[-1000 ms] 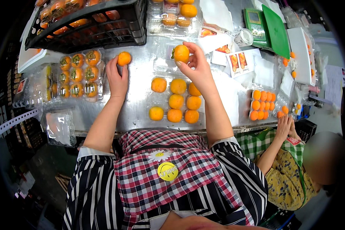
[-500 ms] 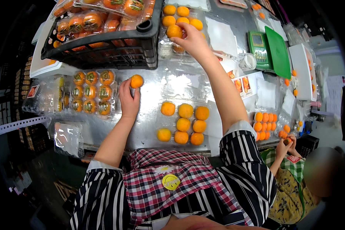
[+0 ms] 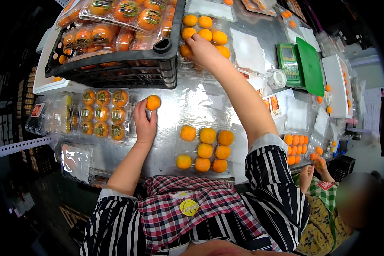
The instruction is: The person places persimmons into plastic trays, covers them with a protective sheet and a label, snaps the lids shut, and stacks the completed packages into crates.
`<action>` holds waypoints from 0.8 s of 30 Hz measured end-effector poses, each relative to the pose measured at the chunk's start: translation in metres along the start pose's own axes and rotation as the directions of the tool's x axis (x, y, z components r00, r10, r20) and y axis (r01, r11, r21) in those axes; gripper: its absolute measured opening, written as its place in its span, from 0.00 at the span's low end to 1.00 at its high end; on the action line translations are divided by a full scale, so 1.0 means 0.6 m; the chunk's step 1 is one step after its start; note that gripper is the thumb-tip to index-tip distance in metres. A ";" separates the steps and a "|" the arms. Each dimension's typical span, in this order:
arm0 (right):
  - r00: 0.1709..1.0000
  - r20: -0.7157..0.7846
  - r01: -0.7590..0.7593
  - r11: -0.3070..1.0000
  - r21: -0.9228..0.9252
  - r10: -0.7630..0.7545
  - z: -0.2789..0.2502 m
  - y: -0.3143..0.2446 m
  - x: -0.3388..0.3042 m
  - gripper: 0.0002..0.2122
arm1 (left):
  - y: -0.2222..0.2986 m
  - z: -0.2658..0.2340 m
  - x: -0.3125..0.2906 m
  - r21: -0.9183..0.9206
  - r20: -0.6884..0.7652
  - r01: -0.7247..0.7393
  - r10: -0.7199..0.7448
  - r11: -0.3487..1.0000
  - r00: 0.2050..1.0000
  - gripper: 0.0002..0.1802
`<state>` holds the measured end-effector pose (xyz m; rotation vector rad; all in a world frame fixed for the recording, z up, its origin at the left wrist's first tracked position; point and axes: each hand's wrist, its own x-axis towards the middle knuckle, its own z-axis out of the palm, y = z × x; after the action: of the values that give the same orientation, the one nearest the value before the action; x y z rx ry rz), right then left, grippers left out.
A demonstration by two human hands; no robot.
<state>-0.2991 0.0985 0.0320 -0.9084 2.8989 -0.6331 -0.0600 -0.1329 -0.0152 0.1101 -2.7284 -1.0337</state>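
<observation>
My left hand (image 3: 145, 123) is closed around an orange persimmon (image 3: 153, 102), resting on the metal table near the crate. With my right arm stretched forward, the fingers of my right hand (image 3: 202, 50) curl down on another persimmon (image 3: 186, 50) at the left side of the far clear plastic tray. Several more persimmons (image 3: 205, 34) sit in that tray; my hand hides part of it. Closer to me, a second clear tray holds several persimmons (image 3: 205, 150), with a gap in its left column. Between the two trays lies clear plastic packaging (image 3: 202, 100).
A black crate (image 3: 111, 68) piled with packed persimmons stands at the far left. Below it is a closed clear pack of persimmons (image 3: 101, 113). A green scale (image 3: 290, 64) with a raised lid stands on the right. At lower right, a co-worker's hands (image 3: 313, 170) are over the table's edge.
My right hand has brought its persimmon left and down to the far tray's left side. My left hand keeps its persimmon in place. The whole view has shifted slightly.
</observation>
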 end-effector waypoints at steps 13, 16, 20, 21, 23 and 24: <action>0.850 -0.397 -0.266 0.933 0.242 0.345 -0.091 0.090 -0.044 0.16 | 0.008 -0.010 -0.003 0.006 0.008 0.011 -0.011 1.000 1.000 0.25; 0.787 -0.211 -0.501 0.800 0.329 0.580 -0.106 0.136 -0.073 0.14 | 0.011 -0.012 -0.003 0.006 0.011 0.021 -0.021 1.000 1.000 0.25; 0.851 -0.196 -0.389 0.836 0.387 0.487 -0.081 0.125 -0.111 0.21 | 0.011 -0.015 -0.004 0.009 0.020 0.023 -0.023 1.000 1.000 0.25; 0.864 -0.183 -0.403 0.862 0.308 0.470 -0.074 0.115 -0.118 0.23 | 0.013 -0.016 -0.005 0.010 0.021 0.023 -0.023 1.000 1.000 0.25; 0.904 -0.163 -0.374 0.916 0.145 0.395 -0.059 0.097 -0.127 0.27 | 0.011 -0.017 -0.006 0.013 0.022 0.010 -0.011 1.000 1.000 0.26; 0.925 -0.144 -0.345 0.936 0.071 0.352 -0.054 0.089 -0.130 0.32 | 0.012 -0.019 -0.007 0.017 0.021 0.003 -0.003 1.000 1.000 0.26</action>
<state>-0.2682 0.1936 0.0339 -0.3326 3.0522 -0.7595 -0.0531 -0.1342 -0.0031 0.1067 -2.7568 -1.0189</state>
